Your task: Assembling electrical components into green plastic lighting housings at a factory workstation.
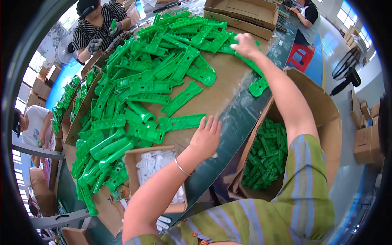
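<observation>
A large heap of green molded plastic parts [151, 81], long with rounded ends, covers the table. My left hand [206, 139] is at the heap's near right side, fingers stretched out and knuckles up. Its fingertips are beside the end of one green plastic part [183, 121]; its thumb is mostly hidden. My right hand [246, 45] reaches to the far right edge of the heap, over a few green parts. Its fingers are bent, with a gap between thumb and forefinger, and nothing shows between them. Another green part [259, 87] lies near the table edge under my right forearm.
An open box of white plastic pieces [185, 200] stands by my left forearm. Below the table edge, a large carton [326, 110] holds more green parts [265, 159]. Cardboard trays [241, 9] sit at the far end. A gloved co-worker [98, 30] is across the table.
</observation>
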The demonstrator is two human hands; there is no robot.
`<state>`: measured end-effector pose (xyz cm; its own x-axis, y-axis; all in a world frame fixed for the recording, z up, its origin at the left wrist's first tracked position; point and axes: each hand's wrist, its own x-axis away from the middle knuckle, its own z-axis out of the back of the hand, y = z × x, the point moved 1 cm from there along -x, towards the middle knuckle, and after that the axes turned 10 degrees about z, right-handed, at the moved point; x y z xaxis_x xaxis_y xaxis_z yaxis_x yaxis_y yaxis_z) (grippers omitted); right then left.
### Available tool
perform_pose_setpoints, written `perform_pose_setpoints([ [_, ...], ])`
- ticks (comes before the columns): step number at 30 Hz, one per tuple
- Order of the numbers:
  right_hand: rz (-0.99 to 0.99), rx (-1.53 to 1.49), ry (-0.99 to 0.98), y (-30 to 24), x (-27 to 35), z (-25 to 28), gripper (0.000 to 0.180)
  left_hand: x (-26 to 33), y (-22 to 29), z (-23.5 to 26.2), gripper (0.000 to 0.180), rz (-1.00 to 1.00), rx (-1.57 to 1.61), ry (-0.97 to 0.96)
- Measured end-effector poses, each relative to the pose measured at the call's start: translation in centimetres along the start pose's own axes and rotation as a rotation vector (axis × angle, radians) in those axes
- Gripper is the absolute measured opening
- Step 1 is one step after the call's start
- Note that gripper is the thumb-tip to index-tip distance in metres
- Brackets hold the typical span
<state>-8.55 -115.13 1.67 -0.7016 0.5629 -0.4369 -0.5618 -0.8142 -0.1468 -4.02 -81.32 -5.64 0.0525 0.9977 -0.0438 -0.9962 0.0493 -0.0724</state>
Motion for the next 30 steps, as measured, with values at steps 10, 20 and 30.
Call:
perform_pose_setpoints([
  [10,-0.278,0.219,-0.005,24.2,-3.3,-5.2,0.063,-2.5,1.1,0.9,0.054,-0.094,-0.064,-0.175],
  [20,-0.145,0.277,-0.174,21.0,-7.2,-7.0,0.042,-2.9,0.6,1.1,0.054,-0.025,0.082,-0.204],
  [30,-0.082,0.127,-0.066,9.2,-2.5,6.6,0.033,-1.1,0.1,0.1,0.052,-0.02,0.067,-0.08],
])
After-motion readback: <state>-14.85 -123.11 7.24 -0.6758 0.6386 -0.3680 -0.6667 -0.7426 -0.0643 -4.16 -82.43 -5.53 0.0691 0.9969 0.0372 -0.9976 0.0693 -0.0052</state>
